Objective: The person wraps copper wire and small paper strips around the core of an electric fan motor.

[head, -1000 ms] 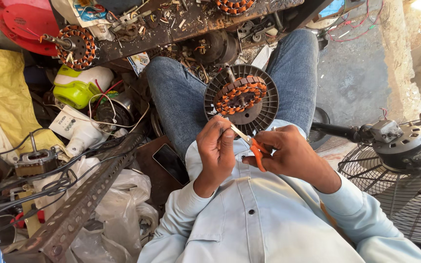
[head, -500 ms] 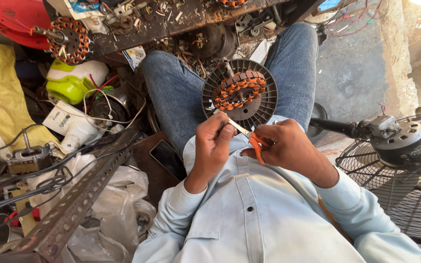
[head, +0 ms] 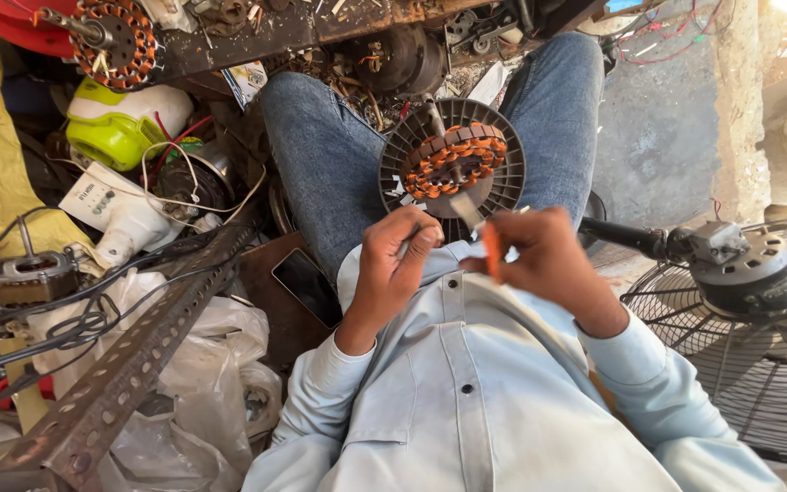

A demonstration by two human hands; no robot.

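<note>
A round black fan motor stator with orange copper windings rests on my lap between my jeans-clad knees. My left hand is curled just below it, fingertips pinched near a thin pale strip that runs up toward the stator. My right hand is closed around a small orange tool, held close to my left hand in front of my light blue shirt. What the left fingertips grip is partly hidden.
A second wound stator lies on the rusty bench at top left. A green-and-white appliance, a slotted metal angle bar, cables and plastic bags crowd the left. A phone lies by my thigh. A fan grille with motor stands at right.
My view has shifted slightly. My hands have moved a little apart, the right hand with the orange tool going right, while the stator stays on my lap.
</note>
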